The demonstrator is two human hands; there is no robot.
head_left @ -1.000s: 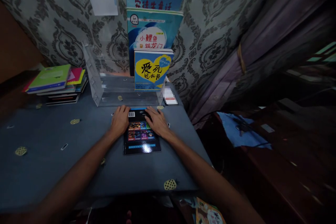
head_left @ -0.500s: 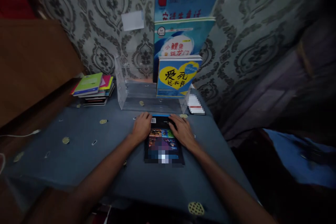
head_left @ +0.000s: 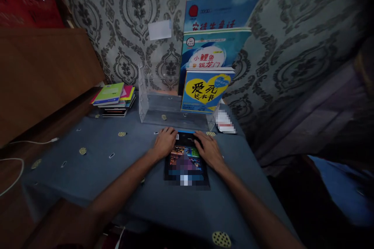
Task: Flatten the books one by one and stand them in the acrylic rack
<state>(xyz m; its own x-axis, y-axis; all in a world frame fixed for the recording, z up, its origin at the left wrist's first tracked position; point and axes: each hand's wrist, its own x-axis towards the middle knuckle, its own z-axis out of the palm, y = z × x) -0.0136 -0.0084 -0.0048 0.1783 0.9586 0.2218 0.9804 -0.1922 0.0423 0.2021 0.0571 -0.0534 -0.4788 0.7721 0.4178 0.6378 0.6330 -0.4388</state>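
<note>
A dark book (head_left: pixel 187 157) with colourful pictures and a white barcode label lies flat on the tablecloth, its near part blurred out. At its far left corner, my left hand (head_left: pixel 166 142) curls its fingers over the edge. My right hand (head_left: pixel 209 148) grips the opposite side near the far right corner, fingers bent onto the cover. Just beyond the book stands a clear acrylic rack (head_left: pixel 159 116). In its right half, a blue book with a yellow heart (head_left: pixel 203 92) is in front, a teal book (head_left: pixel 216 48) behind it, and a taller blue book (head_left: pixel 223 9) at the back.
A stack of books (head_left: pixel 112 95) sits at the table's back left, beside a brown wooden panel (head_left: pixel 46 81). A pixelated white item (head_left: pixel 225 121) lies right of the rack. A white cable (head_left: pixel 35 141) crosses at the left. Patterned wallpaper (head_left: pixel 117 19) rises behind the table.
The whole view has shifted, so the scene sits slightly further right and lower. Both hands stay at the far corners of the dark book, which remains flat on the table.
</note>
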